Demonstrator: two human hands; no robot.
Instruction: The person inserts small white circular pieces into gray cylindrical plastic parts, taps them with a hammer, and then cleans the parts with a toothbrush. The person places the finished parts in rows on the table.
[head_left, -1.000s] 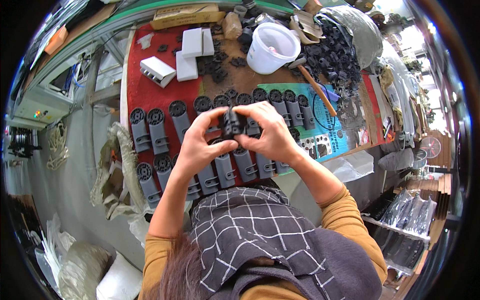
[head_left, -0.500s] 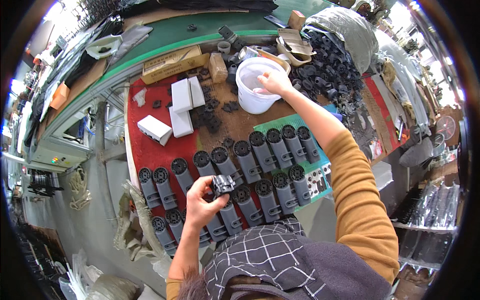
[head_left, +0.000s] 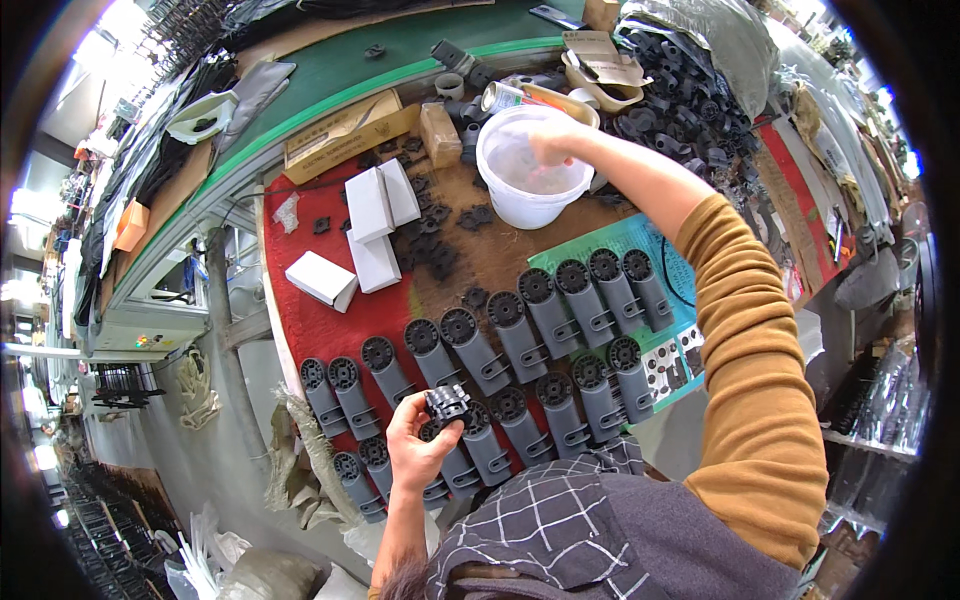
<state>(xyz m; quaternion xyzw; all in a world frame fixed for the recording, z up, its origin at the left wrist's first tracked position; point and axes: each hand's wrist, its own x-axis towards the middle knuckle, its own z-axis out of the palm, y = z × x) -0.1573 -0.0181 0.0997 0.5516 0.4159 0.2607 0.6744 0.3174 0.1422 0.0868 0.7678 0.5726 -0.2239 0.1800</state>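
My left hand (head_left: 412, 447) is closed round a small black ridged plastic part (head_left: 447, 402), held up over the near rows of parts. Below and around it stand several dark grey plastic tubes (head_left: 470, 350) with round black ends, set in two slanting rows. My right hand (head_left: 552, 142) reaches down inside a white plastic bucket (head_left: 530, 208) at the far middle of the table. Its fingers look bent together; whatever they may grip is too small or hidden to make out.
White boxes (head_left: 322, 280) and loose black parts (head_left: 430, 240) lie left of the bucket. A long cardboard box (head_left: 345, 135) rests along the far edge. To the right, a heap of black parts (head_left: 690, 110) spreads beside a grey sack (head_left: 720, 50). A green-blue sheet (head_left: 610, 240) lies under some tubes.
My right hand has gone deeper into the bucket, its fingers now pointing down. My left hand still holds the black part. The whole view has shifted a little.
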